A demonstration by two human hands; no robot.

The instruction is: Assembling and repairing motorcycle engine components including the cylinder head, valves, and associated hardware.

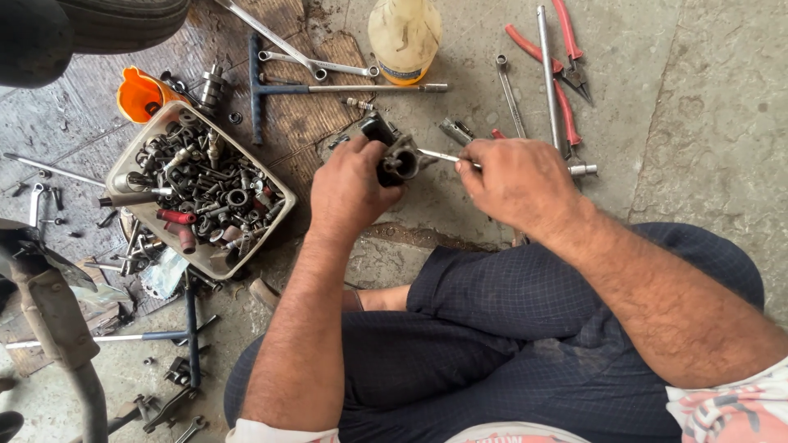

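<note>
at the far left a white tray (123, 164) heaped with bolts, nuts and sockets sat on the cardboard, with an orange funnel (139, 94) just behind it and a t-handle wrench (258, 86) lying beside its far corner. the left hand (349, 189) was clenched around a small dark metal carburettor-like part (398, 160), held up off the floor in front of the knees. the right hand (513, 180) pinched a thin metal tool (443, 155), its fingers closed on the shaft and its tip touching the part. the step looked like probing or turning something inside the part; the next move probably called for a steady grip and small twists. a cloudy plastic bottle (404, 33) stood well beyond, red-handled pliers (566, 57) lay near the right, and bare concrete lay further right.
</note>
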